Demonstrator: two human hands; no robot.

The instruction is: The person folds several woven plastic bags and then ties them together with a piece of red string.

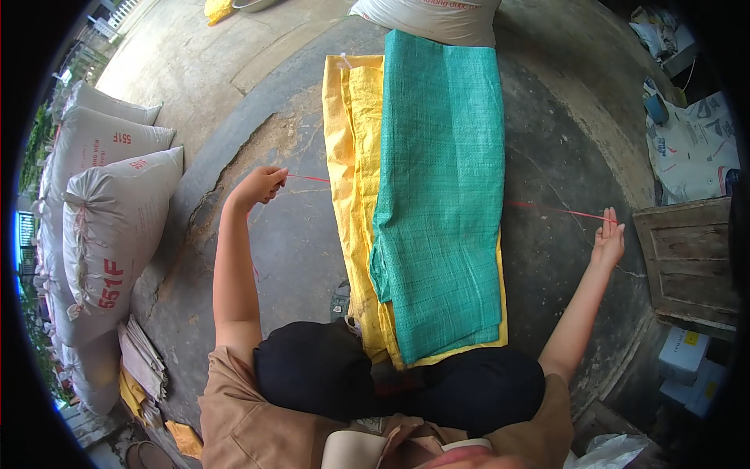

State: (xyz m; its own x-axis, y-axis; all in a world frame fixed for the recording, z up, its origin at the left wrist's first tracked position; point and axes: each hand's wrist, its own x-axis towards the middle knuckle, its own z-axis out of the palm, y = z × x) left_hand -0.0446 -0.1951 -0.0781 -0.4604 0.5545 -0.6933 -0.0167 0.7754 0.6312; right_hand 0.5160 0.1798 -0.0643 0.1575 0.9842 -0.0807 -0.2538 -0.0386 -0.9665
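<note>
Folded green woven sacks (441, 180) lie lengthwise on the floor before my knees, on top of yellow woven sacks (348, 203) that show along the left and bottom edges. A thin red string (308, 178) comes out on both sides of the stack; its middle is hidden by the sacks. To the left, my left hand (264, 186) is closed on one end of the string, with a loose tail hanging below. Out to the right, my right hand (607, 241) pinches the other end between its fingers. Both lengths of string look stretched fairly straight.
Full white sacks (129, 211) stand in a row at the left, with flattened sacks (142, 359) beside them. Another full white sack (437, 19) stands beyond the stack. At the right are a wooden cabinet (691, 258) and white boxes (683, 356).
</note>
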